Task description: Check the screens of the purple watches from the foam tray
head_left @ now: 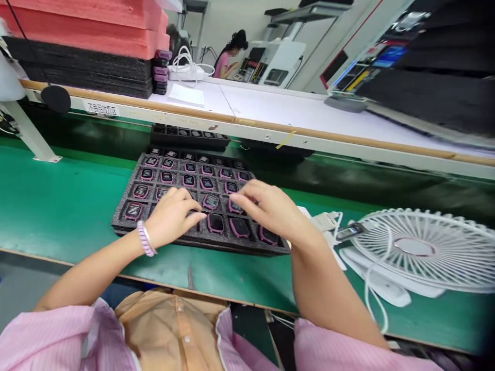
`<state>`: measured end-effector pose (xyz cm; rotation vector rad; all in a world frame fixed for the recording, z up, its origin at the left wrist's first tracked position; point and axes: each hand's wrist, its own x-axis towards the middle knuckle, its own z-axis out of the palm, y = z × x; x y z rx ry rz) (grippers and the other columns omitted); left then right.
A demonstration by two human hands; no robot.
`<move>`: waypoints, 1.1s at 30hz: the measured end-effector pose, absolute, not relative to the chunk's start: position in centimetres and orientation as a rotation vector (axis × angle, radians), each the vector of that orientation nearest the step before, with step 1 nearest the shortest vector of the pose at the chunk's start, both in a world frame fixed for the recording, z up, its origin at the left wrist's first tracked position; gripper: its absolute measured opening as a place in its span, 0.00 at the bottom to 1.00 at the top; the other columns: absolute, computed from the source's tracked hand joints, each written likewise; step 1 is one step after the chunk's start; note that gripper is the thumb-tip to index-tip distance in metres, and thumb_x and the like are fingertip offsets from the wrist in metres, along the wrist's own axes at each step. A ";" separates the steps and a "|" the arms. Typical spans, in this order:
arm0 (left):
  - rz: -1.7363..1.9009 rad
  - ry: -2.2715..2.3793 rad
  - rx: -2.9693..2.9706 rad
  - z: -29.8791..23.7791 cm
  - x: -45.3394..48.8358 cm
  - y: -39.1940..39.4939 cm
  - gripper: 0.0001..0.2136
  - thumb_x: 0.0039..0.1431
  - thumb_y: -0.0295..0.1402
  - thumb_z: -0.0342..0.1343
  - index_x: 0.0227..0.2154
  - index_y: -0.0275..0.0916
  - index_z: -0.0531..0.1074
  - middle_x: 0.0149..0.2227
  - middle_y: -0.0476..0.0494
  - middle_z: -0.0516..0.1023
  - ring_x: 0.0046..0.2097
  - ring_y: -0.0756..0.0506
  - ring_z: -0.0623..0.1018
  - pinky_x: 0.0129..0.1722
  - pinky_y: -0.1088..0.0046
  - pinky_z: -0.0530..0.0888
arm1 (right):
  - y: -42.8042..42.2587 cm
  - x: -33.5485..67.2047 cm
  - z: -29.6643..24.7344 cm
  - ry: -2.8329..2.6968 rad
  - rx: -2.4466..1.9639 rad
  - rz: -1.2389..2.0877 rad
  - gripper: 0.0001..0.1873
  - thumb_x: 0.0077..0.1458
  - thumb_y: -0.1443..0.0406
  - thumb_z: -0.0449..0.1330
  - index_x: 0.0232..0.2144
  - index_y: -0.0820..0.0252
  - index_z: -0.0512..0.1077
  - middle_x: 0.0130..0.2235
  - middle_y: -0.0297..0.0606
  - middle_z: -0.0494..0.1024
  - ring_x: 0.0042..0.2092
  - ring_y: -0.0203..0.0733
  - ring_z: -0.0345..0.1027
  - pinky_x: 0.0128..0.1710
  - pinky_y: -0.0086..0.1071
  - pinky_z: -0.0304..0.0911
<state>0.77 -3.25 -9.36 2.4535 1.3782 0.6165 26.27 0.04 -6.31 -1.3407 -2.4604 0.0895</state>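
Observation:
A black foam tray (127, 203) lies on the green belt, its pockets filled with several pink-rimmed smartwatch bodies (166, 176). My left hand (174, 215) rests on the tray's near middle, fingers curled down onto a pocket; what is under them is hidden. My right hand (266, 206) hovers over the near right part, fingers bent with the tips touching a watch body (234, 206). A pink beaded bracelet (146, 239) is on my left wrist.
A second dark tray (189, 136) sits under the raised white shelf (309, 116). A white desk fan (421, 252) lies tilted at the right with cables. Pink and black foam sheets (85, 36) are stacked at the back left. A person works far behind.

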 end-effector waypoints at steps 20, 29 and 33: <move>1.139 0.749 1.364 -4.2 3.2 1.9 0.18 0.50 0.39 0.71 0.38 0.34 0.74 0.32 0.45 0.80 0.26 0.51 0.76 0.27 0.77 0.71 | 1.1 26.0 -6.5 -1.553 -0.897 1.236 0.21 0.57 0.52 0.71 0.41 0.56 0.69 0.37 0.39 0.81 0.25 0.37 0.65 0.26 0.30 0.60; 1.452 0.919 1.354 -1.1 2.0 3.5 0.24 0.50 0.36 0.70 0.49 0.36 0.72 0.31 0.51 0.72 0.27 0.54 0.67 0.26 0.78 0.64 | 4.6 19.8 -2.7 -1.076 -0.425 1.627 0.18 0.54 0.66 0.75 0.45 0.60 0.76 0.47 0.42 0.82 0.41 0.43 0.81 0.44 0.32 0.77; 1.544 1.021 1.549 -1.5 2.0 3.1 0.19 0.57 0.34 0.61 0.50 0.36 0.71 0.40 0.45 0.76 0.38 0.48 0.75 0.39 0.72 0.73 | 3.6 19.1 -2.3 -1.168 -0.351 1.586 0.26 0.53 0.61 0.79 0.51 0.55 0.76 0.49 0.39 0.82 0.42 0.41 0.81 0.47 0.32 0.77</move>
